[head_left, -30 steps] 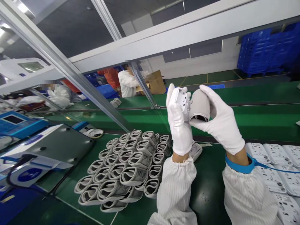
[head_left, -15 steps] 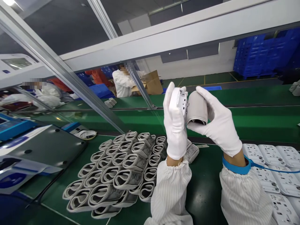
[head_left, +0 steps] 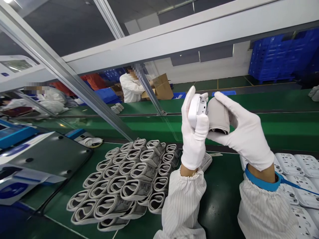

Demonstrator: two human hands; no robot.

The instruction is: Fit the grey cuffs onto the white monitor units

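My gloved left hand (head_left: 194, 132) is closed around a white plastic device housing (head_left: 195, 111), its slotted side turned to the right. In my gloved right hand (head_left: 245, 132) is a rolled grey fabric cuff (head_left: 217, 114), gripped between thumb and fingers. Cuff and housing are held up side by side above the bench, close together; whether they are joined I cannot make out. A blue wrist strap (head_left: 261, 181) with a cord circles my right wrist. Below my left forearm another folded cuff (head_left: 206, 162) lies partly hidden.
Several rolled grey cuffs (head_left: 134, 169) are piled on the green bench to the left. White housings (head_left: 289, 164) stand in rows at the right. Equipment with a dark panel (head_left: 57, 154) is at the far left. A metal post (head_left: 84, 89) slants overhead; co-workers (head_left: 131, 88) are beyond.
Both hands have shifted slightly right with the housing and the cuff. The left thumb now lies across the housing's lower front, and the housing shows more of its white outer side.
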